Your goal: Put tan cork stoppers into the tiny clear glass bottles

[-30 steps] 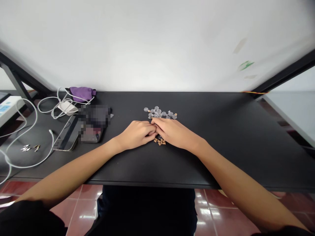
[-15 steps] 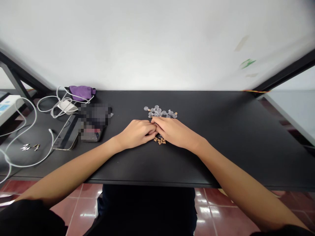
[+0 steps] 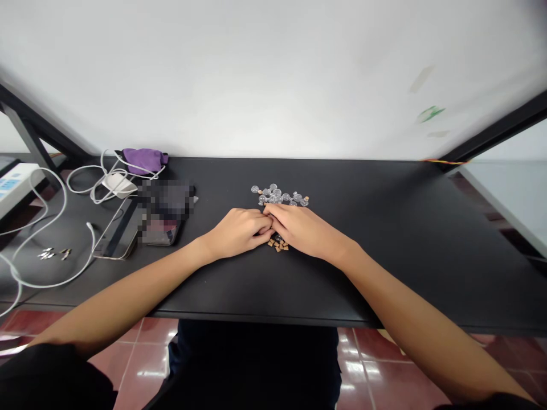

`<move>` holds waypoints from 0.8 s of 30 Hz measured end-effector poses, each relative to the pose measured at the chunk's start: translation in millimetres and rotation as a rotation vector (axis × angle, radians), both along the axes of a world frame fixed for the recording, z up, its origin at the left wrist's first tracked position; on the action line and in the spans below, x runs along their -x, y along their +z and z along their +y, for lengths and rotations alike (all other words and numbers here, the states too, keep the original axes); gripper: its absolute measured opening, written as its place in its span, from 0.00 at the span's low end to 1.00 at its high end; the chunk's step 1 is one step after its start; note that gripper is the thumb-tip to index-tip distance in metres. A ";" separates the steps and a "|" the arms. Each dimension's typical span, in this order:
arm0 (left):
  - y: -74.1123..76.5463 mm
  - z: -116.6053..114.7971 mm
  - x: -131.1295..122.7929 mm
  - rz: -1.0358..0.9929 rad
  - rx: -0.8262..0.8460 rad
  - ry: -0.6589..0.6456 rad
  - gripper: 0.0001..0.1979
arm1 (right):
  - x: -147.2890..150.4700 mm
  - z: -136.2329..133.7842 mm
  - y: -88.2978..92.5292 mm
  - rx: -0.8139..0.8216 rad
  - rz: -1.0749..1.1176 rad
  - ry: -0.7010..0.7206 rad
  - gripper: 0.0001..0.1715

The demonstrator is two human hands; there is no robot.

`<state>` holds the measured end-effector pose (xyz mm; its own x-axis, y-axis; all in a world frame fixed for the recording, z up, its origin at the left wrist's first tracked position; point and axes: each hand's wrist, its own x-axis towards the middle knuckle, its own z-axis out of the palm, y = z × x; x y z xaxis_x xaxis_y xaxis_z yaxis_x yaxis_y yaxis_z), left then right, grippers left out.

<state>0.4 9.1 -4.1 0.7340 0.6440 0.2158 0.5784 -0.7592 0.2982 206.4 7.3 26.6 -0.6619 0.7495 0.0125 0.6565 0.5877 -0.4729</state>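
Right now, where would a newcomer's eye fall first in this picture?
Probably on the left grip and the right grip, which meet near the picture's centre above the black table. Clear rounded pieces glint just beyond them, and small brown pieces lie on the near side. Towards the back left, a purple cloth item stands out by its colour.

We saw small clear round-bodied pieces (image 3: 277, 194), glossy, see-through, lying in loose cluster near middle of black tabletop (image 3: 405, 239), many touching, turned various ways. Tan bits (image 3: 306, 199) showed at cluster's left and right ends. Nearer us lay small tan cork-like pieces (image 3: 278, 246), blocky, bunched close, at mixed angles. Just beyond these we made out shiny bit (image 3: 278, 237), partly hidden; its shape we could not tell.
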 end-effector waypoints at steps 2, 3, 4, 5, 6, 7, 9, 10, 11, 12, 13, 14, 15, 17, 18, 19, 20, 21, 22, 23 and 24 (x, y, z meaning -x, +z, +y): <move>0.0 -0.1 0.1 0.000 -0.003 0.000 0.16 | 0.2 0.2 0.2 -0.002 -0.004 0.003 0.09; 0.0 -0.1 0.1 0.000 -0.005 0.002 0.16 | 0.3 0.4 0.3 -0.002 -0.006 0.005 0.09; 0.0 -0.2 0.1 0.001 -0.007 0.003 0.16 | 0.4 0.6 0.2 -0.003 -0.008 0.007 0.09; 0.0 -0.2 0.1 0.001 -0.008 0.005 0.16 | 0.5 0.7 0.2 -0.005 -0.010 0.009 0.09; 0.1 -0.3 0.2 0.001 -0.008 0.005 0.16 | 0.6 0.8 0.0 -0.006 -0.011 0.010 0.09; 0.2 -0.3 0.2 0.000 -0.007 0.005 0.16 | 0.6 0.9 -0.1 -0.007 -0.012 0.010 0.09; 0.3 -0.2 0.4 -0.002 -0.006 0.005 0.15 | 0.5 0.8 -0.2 -0.008 -0.009 0.008 0.09; 0.3 -0.1 0.4 -0.003 -0.004 0.005 0.15 | 0.5 0.7 -0.2 -0.008 -0.007 0.008 0.09; 0.2 -0.1 0.5 -0.004 -0.003 0.004 0.15 | 0.4 0.6 -0.2 -0.007 -0.006 0.008 0.09; 0.1 -0.1 0.6 -0.005 -0.002 0.002 0.15 | 0.4 0.4 0.0 -0.006 -0.005 0.007 0.09; -0.1 0.0 0.6 -0.008 -0.002 0.000 0.15 | 0.4 0.3 0.2 -0.004 -0.006 0.005 0.09; -0.3 0.0 0.7 -0.011 -0.001 -0.003 0.15 | 0.4 0.1 0.4 -0.002 -0.007 0.004 0.09; -0.4 0.0 0.7 -0.013 -0.002 -0.005 0.15 | 0.3 -0.1 0.7 0.000 -0.007 0.003 0.09; -0.5 -0.1 0.8 -0.014 -0.005 -0.009 0.15 | 0.3 -0.3 1.0 -0.001 -0.005 0.004 0.09; -0.5 -0.1 0.8 -0.012 -0.005 -0.010 0.15 | 0.2 -0.4 1.1 -0.003 -0.005 0.005 0.08; -0.4 -0.1 0.9 -0.011 -0.006 -0.011 0.15 | 0.1 -0.4 1.2 -0.005 -0.007 0.006 0.08; -0.3 -0.1 0.9 -0.008 -0.006 -0.010 0.15 | 0.0 -0.4 1.2 -0.006 -0.008 0.006 0.08; -0.3 0.0 0.9 -0.006 -0.005 -0.010 0.15 | -0.1 -0.5 1.2 -0.007 -0.009 0.006 0.08; -0.2 0.0 1.0 -0.004 -0.004 -0.009 0.15 | -0.2 -0.5 1.2 -0.006 -0.010 0.007 0.08; -0.3 0.1 1.1 -0.003 -0.004 -0.008 0.15 | -0.2 -0.5 1.3 -0.006 -0.008 0.010 0.08; -0.4 0.2 1.1 -0.001 -0.004 -0.008 0.15 | -0.2 -0.5 1.4 -0.004 -0.005 0.012 0.08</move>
<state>-0.7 9.3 -4.5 0.7391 0.6370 0.2191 0.5716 -0.7651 0.2963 206.6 6.8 28.1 -0.6707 0.7417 0.0122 0.6520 0.5972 -0.4672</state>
